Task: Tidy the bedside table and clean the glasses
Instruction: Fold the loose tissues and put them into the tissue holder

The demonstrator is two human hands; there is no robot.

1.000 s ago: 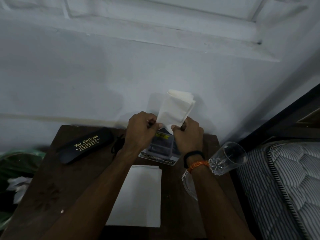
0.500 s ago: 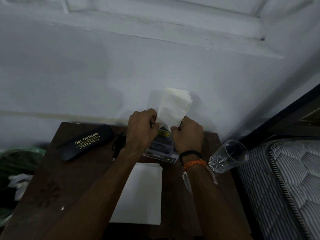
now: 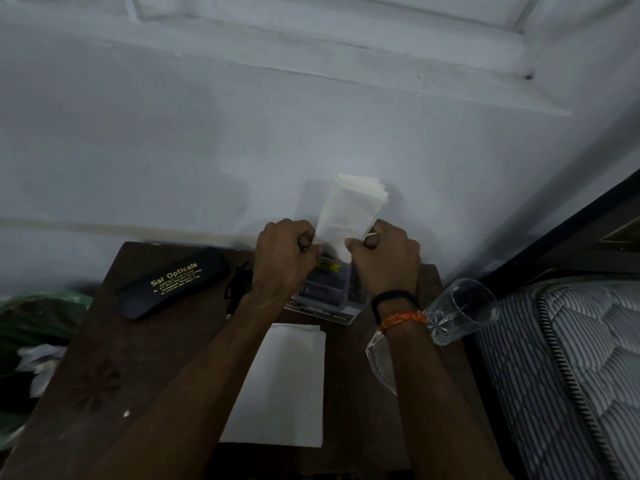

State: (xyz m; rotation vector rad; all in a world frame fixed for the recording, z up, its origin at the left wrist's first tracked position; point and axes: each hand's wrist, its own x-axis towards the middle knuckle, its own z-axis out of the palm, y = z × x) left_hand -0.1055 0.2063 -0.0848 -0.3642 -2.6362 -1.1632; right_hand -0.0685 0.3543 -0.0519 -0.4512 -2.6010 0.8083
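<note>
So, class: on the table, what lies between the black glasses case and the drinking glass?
In the head view, the person's two forearms, a flat white napkin and a clear box lie between the glasses case and the drinking glass.

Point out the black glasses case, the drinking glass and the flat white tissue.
glasses case (image 3: 173, 282), head view, middle of its lid.
drinking glass (image 3: 460, 311), head view, its side wall.
flat white tissue (image 3: 280, 386), head view, its centre.

A pale wall runs behind everything, with a raised moulding along its upper part. To the right lies a mattress in grey and white stripes with a quilted top, under a dark frame. Low on the left sits something green beside crumpled white scraps, too dim to identify.
</note>
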